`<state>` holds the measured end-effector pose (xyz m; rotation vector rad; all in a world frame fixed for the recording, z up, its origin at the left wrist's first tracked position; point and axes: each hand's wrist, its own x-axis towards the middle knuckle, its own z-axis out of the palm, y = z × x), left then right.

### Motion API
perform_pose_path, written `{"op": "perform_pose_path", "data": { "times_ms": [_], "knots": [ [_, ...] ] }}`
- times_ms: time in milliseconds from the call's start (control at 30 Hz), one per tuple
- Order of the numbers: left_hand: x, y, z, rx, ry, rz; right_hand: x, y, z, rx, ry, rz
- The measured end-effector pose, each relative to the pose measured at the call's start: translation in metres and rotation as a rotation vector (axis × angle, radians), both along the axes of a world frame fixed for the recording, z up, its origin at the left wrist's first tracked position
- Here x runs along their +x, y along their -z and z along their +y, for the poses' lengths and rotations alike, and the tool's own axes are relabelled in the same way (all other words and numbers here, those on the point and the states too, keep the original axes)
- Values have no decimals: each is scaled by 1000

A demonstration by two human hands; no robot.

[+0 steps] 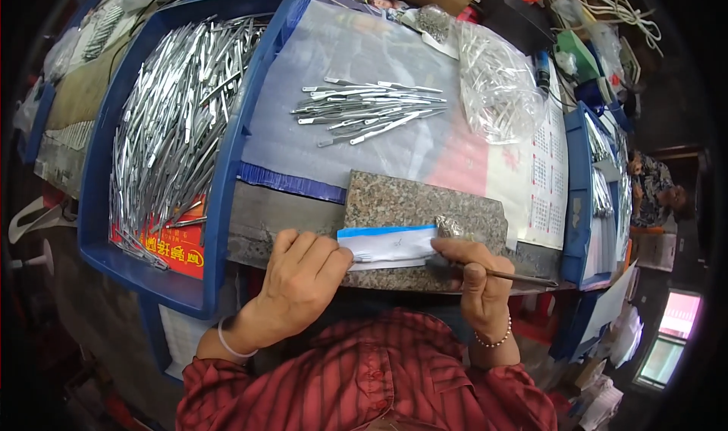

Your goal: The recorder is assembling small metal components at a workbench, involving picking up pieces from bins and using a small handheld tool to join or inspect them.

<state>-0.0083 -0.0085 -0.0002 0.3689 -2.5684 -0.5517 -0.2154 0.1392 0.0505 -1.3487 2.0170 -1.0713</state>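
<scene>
A white paper strip with a blue upper edge [390,245] lies on a speckled granite slab [417,196] in front of me. My left hand [299,283] is closed on the paper's left end, fingers curled. A thin grey piece shows along the paper's lower edge; its kind is unclear. My right hand [479,275] grips a slim brown rod-like tool [523,278], which sticks out to the right, its other end hidden. That hand's fingertips meet the paper's right end. Just behind them sits a small clear plastic bag [453,226].
Beyond the slab, a loose pile of flat metal pieces [368,108] lies on a plastic-covered sheet. A deep blue tray [155,288] full of similar pieces stands left. A clear bag of pale sticks [493,82] and another blue tray [578,196] are right. Another person [656,192] is at far right.
</scene>
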Motion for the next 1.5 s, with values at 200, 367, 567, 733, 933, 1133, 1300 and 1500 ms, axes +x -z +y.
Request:
{"op": "perform_pose_path", "data": {
  "times_ms": [200, 367, 567, 733, 933, 1133, 1300, 1500],
  "knots": [
    [12, -16, 10, -18, -65, 31, 1, -13, 32, -258, 134, 52],
    [20, -28, 27, 173, -59, 140, 16, -2, 38, -142, 97, -522],
    [23, -25, 42, 273, -10, 142, 29, 16, 34, 42, -44, -616],
    [24, -23, 50, 327, -21, 136, 33, 17, 37, 96, 25, -654],
    [25, -21, 55, 396, -34, 135, 35, 16, 40, 65, 4, -588],
    [28, -19, 56, 496, -44, 94, 38, 21, 42, 27, -3, -548],
    [33, -17, 58, 656, -53, 39, 42, 26, 41, -67, -77, -385],
    [57, -8, 63, 1006, 17, -103, 56, 30, 34, 35, -282, -324]
  ]
}}
